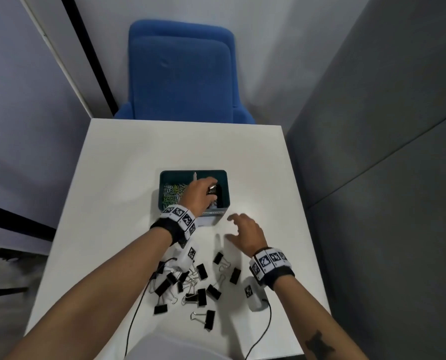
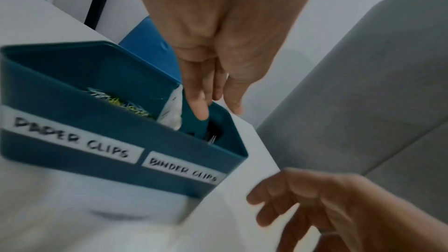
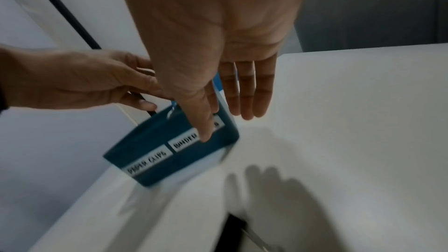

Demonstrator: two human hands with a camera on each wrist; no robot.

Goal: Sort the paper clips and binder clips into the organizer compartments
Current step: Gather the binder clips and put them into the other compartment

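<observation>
Left hand (image 1: 199, 191) reaching into organizer (image 1: 223, 178); right hand (image 1: 246, 233) hovering, fingers spread.

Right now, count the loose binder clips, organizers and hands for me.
Loose binder clips: about 12 (the pile overlaps)
Organizer: 1
Hands: 2, left hand and right hand
Total: about 15

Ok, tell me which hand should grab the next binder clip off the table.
Right, probably. The right hand hovers open and empty over the table, just beyond the loose binder clips. The left hand is down in the organizer over its binder clip compartment.
</observation>
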